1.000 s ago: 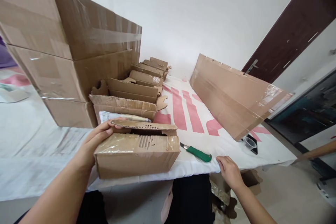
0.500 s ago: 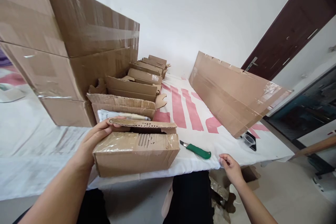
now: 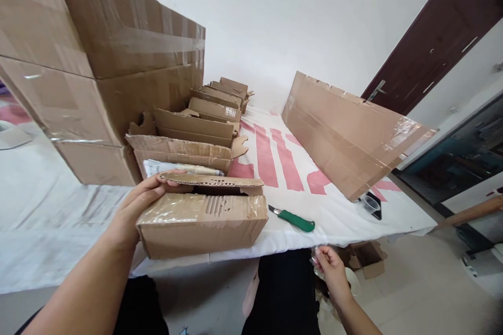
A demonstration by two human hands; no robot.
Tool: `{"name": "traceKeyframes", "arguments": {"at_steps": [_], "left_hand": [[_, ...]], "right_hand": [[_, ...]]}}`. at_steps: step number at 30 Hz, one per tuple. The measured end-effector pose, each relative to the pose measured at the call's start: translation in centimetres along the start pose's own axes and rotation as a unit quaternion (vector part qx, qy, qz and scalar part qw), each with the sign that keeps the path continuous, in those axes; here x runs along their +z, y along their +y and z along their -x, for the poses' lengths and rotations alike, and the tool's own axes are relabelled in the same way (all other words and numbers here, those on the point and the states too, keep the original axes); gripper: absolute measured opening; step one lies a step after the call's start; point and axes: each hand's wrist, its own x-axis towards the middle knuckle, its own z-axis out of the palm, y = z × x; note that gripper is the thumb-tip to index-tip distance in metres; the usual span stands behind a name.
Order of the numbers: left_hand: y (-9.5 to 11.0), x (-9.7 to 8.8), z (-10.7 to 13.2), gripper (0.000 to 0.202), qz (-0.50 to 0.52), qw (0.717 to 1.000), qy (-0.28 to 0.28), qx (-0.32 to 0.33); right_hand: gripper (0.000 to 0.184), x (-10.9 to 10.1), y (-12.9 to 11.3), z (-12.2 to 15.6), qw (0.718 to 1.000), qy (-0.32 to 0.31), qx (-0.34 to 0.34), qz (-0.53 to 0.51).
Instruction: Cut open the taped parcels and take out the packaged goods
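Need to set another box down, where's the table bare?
Bare: striped cloth between the row of small boxes and the leaning cardboard sheet; white cloth left of your left hand. Crowded: beside the big cartons; knife near the front edge.

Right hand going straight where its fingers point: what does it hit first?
Likely the white-clothed table edge, just short of the green knife; the right hand sits below it, fingers pointing up-left. Depth is unclear.

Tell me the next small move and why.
Probably bring the right hand up to the green knife: the left hand steadies the small box, tape covers its front edge, and the knife lies just beside it.
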Motion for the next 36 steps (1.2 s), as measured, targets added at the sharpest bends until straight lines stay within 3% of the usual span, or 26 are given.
{"name": "traceKeyframes", "arguments": {"at_steps": [5, 15, 21, 25, 29, 36], "left_hand": [[-0.5, -0.5, -0.3, 0.047, 0.01, 1.0, -0.004, -0.017], [-1.0, -1.0, -0.7, 0.042, 0.002, 1.0, -0.015, -0.016], [-0.4, -0.3, -0.1, 0.036, 0.002, 1.0, -0.006, -0.004], [-0.2, -0.2, -0.2, 0.043, -0.015, 1.0, -0.001, 0.003], [-0.5, -0.5, -0.5, 0.035, -0.037, 0.999, 0.014, 0.029], [-0.1, 0.2, 0.1, 0.035, -0.003, 1.0, 0.015, 0.0]], "right_hand": [[0.038, 0.3, 0.6, -0.1, 0.999, 0.036, -0.008, -0.008], [0.022, -0.6, -0.3, -1.0, 0.98, 0.051, -0.134, 0.14], [0.018, -0.6, -1.1, -1.1, 0.959, 0.052, -0.196, 0.199], [0.016, -0.8, -0.4, -2.2, 0.954, 0.063, -0.195, 0.22], [0.016, -1.2, 0.2, -2.9, 0.958, 0.047, -0.179, 0.221], [0.019, -1.3, -0.3, -2.5, 0.963, 0.054, -0.177, 0.195]]}}
